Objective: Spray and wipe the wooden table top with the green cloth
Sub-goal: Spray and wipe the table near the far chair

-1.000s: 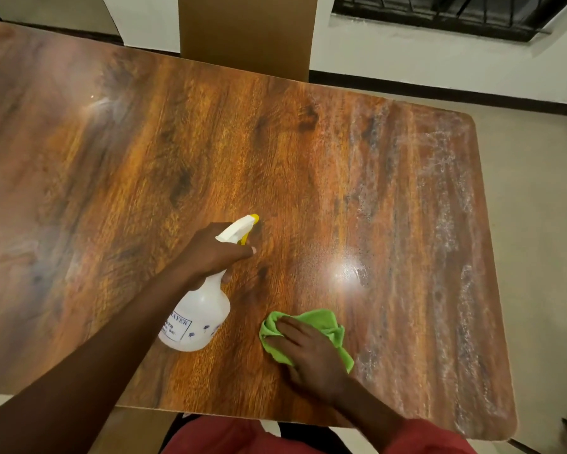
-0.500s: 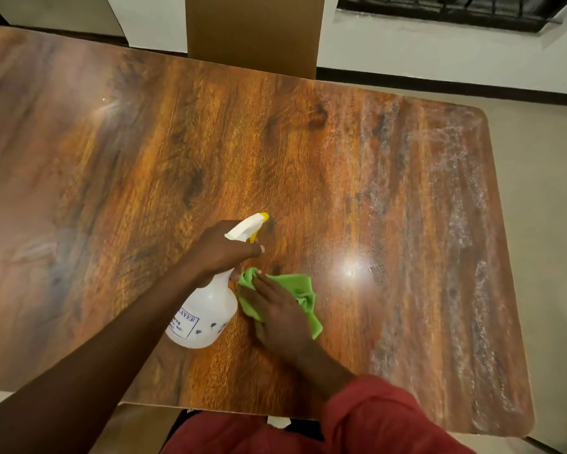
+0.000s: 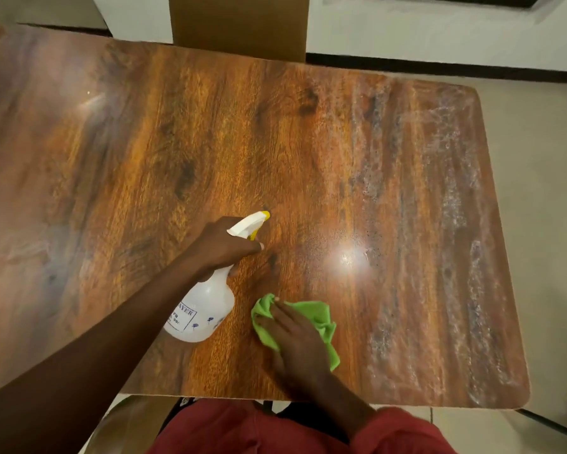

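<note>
One wooden bench (image 3: 144, 142) fills the view. Its near edge runs close behind the right hand (image 3: 295, 342), and its round-cornered right edge borders the floor (image 3: 537, 191). One green cloth (image 3: 318, 314) lies near that front edge, right of centre, pressed under the right hand's flat fingers. Just left of it, the left hand (image 3: 219, 247) curls round the neck and trigger of one tilted white spray bottle (image 3: 206, 316). The wood stretches wide to the left and ahead of both hands. Foamy streaks (image 3: 452, 191) cover the right strip. One brown box (image 3: 239, 24) stands at the far edge.
</note>
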A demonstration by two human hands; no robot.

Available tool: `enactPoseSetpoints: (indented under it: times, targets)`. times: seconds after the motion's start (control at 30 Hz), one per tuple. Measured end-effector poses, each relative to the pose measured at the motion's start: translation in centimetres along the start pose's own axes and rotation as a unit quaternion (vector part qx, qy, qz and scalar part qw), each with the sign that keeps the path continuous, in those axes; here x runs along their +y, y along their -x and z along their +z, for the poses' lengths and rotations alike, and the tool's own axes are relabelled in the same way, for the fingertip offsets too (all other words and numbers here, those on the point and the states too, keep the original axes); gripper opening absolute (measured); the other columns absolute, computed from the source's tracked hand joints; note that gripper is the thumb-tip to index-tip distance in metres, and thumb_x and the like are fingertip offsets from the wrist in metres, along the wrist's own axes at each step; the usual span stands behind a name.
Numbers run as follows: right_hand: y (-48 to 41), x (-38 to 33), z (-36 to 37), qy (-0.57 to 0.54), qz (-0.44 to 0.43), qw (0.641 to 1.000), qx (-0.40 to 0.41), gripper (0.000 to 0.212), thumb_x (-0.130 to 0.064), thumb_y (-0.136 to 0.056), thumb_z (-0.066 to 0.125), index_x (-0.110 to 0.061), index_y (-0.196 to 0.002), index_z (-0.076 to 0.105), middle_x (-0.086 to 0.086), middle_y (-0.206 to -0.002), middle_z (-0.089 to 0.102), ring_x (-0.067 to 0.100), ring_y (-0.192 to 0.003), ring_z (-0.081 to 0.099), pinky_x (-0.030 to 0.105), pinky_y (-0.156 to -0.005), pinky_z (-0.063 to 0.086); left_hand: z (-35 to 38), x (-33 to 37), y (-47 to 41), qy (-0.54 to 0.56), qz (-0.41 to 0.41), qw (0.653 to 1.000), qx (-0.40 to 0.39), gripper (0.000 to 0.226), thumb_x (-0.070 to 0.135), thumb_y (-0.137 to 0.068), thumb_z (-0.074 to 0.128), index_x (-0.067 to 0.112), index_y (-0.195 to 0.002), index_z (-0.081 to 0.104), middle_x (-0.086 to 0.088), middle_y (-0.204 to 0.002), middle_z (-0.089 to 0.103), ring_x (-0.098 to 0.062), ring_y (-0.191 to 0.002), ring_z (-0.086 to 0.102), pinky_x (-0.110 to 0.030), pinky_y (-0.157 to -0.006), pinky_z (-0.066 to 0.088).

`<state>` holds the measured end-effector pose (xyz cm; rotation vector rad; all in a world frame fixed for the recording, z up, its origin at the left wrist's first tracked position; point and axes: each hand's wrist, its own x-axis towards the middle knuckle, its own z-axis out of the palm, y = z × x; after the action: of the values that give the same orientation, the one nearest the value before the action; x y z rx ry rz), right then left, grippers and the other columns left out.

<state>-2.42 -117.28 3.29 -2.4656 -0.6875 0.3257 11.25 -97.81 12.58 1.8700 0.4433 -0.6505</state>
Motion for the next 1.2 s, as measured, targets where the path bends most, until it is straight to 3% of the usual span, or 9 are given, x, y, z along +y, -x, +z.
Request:
enactPoseSetpoints:
  times: [0.1,0.23,0.37,0.53,0.77,0.83,1.0,1.13,1.2]
  targets:
    - [1.2,0.3,0.5,0.011,-0.058,0.998,-0.038,0.056,-0.03,-0.073,0.057,-0.024,-0.128,0.057,-0.001,-0.137,0.052,0.015,-0.137,0.035,0.032,-0.111,0.026,0.5,0.7,-0.2,-0.007,0.005,1.0,0.005,0.023,0.015,-0.078,0.073,0.001,-0.09,0.059,-0.008,-0.053,0.052,-0.024,-0.039,0.049,-0.031,-0.049,0.041]
    - [1.8,2.8,-0.9,0.039,-0.1,0.993,-0.041,0.057,-0.029,-0.074,0.063,-0.027,-0.13,0.054,-0.003,-0.137,0.052,0.016,-0.138,0.032,0.032,-0.111,0.026,1.1,1.8,-0.7,-0.005,0.021,1.0,0.019,0.023,0.016,-0.08,0.071,0.011,-0.102,0.063,-0.009,-0.06,0.055,-0.017,-0.035,0.049,-0.028,-0.046,0.042]
    - [-2.2,6.4,-3.8,0.055,0.023,0.997,0.048,0.057,-0.024,-0.075,0.056,-0.026,-0.132,0.053,0.002,-0.138,0.052,0.019,-0.134,0.036,0.04,-0.106,0.034,0.8,2.2,-1.0,-0.005,0.037,0.999,0.032,0.017,0.018,-0.082,0.071,0.012,-0.096,0.063,-0.007,-0.061,0.057,-0.017,-0.036,0.049,-0.029,-0.046,0.043]
    - [-8.9,7.7,-6.5,0.008,0.206,0.967,0.147,0.06,-0.008,-0.077,0.058,-0.023,-0.134,0.053,0.007,-0.143,0.047,0.025,-0.135,0.038,0.042,-0.109,0.033,0.9,2.2,-0.9,-0.024,0.04,0.998,0.033,0.018,0.017,-0.083,0.07,0.011,-0.099,0.063,-0.009,-0.066,0.059,-0.017,-0.037,0.05,-0.028,-0.045,0.043]
    - [-8.6,5.7,-5.0,0.043,0.097,0.991,0.076,0.06,-0.023,-0.076,0.046,-0.021,-0.135,0.052,0.01,-0.14,0.05,0.028,-0.13,0.045,0.038,-0.106,0.034,1.8,3.3,-2.0,-0.054,0.056,0.996,0.036,0.018,0.021,-0.08,0.068,0.009,-0.092,0.063,-0.014,-0.072,0.062,-0.021,-0.043,0.054,-0.033,-0.052,0.045]
    - [-8.4,7.2,-6.0,0.061,0.12,0.987,0.088,0.059,-0.023,-0.076,0.052,-0.023,-0.135,0.052,0.008,-0.14,0.05,0.027,-0.129,0.046,0.041,-0.103,0.038,2.0,3.8,-2.4,-0.075,0.063,0.994,0.053,0.016,0.018,-0.083,0.066,0.007,-0.093,0.063,-0.016,-0.081,0.065,-0.02,-0.056,0.056,-0.031,-0.057,0.044]
    - [-10.0,8.9,-7.4,0.048,0.204,0.965,0.156,0.055,-0.029,-0.079,0.042,-0.021,-0.132,0.055,0.01,-0.14,0.05,0.026,-0.131,0.043,0.034,-0.106,0.026,2.2,5.0,-2.8,-0.087,0.08,0.992,0.047,0.018,0.013,-0.086,0.063,0.006,-0.102,0.062,-0.018,-0.09,0.066,-0.021,-0.051,0.056,-0.014,-0.036,0.037]
    - [-9.8,8.4,-6.9,0.058,0.215,0.96,0.167,0.054,-0.029,-0.079,0.045,-0.022,-0.131,0.057,0.008,-0.138,0.052,0.025,-0.13,0.045,0.032,-0.105,0.026,2.4,5.2,-2.9,-0.106,0.087,0.99,0.038,0.013,0.015,-0.087,0.063,0.015,-0.099,0.058,-0.012,-0.094,0.066,-0.03,-0.066,0.064,-0.023,-0.048,0.042]
    - [-9.8,8.4,-6.9,0.062,0.221,0.958,0.17,0.053,-0.03,-0.079,0.045,-0.022,-0.131,0.057,0.009,-0.137,0.053,0.025,-0.129,0.046,0.032,-0.105,0.027,2.4,5.2,-3.2,-0.105,0.081,0.991,0.031,0.014,0.016,-0.086,0.064,0.01,-0.099,0.061,-0.011,-0.085,0.064,-0.026,-0.055,0.06,-0.023,-0.045,0.04]
